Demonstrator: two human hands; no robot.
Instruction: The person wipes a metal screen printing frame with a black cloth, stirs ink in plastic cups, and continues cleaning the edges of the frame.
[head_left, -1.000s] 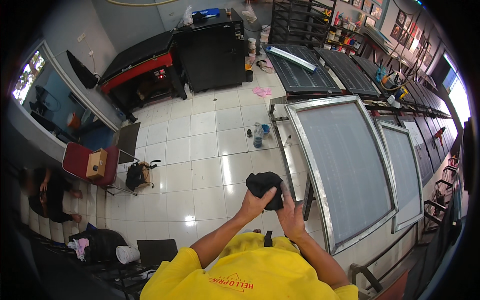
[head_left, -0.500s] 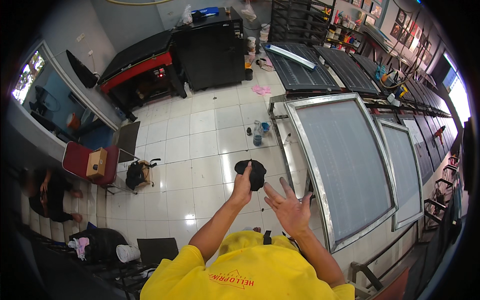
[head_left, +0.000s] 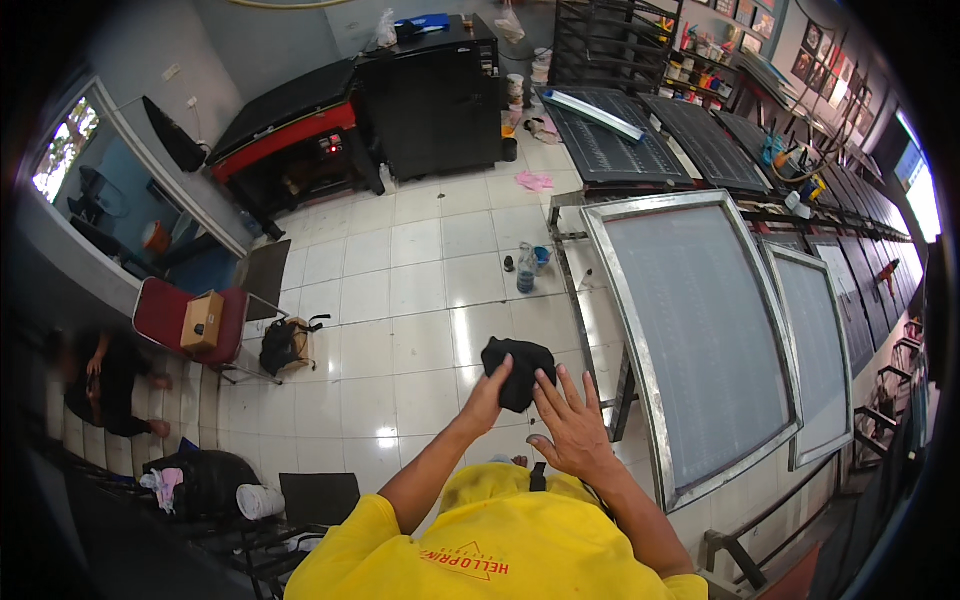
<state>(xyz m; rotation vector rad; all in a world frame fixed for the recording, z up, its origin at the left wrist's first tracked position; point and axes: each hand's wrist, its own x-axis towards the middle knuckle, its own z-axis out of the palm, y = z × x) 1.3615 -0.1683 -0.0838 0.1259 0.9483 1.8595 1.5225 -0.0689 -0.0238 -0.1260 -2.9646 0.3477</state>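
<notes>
A bunched black cloth is in front of me, above the tiled floor. My left hand grips its left side, the thumb lying on top. Against the cloth's right edge rests my right hand, palm down, its fingers spread and stretched out. Just to the right of that hand stands a large metal-framed mesh screen, leaning at the tables. A second, smaller framed screen overlaps behind it.
A spray bottle and a blue cup stand on the floor ahead. Dark printing tables run along the right. At left are a red chair with a cardboard box, and a seated person on the steps.
My right hand has turned from palm showing to palm down and come onto the cloth. The cloth, in my left hand, has moved slightly nearer and to the right.
</notes>
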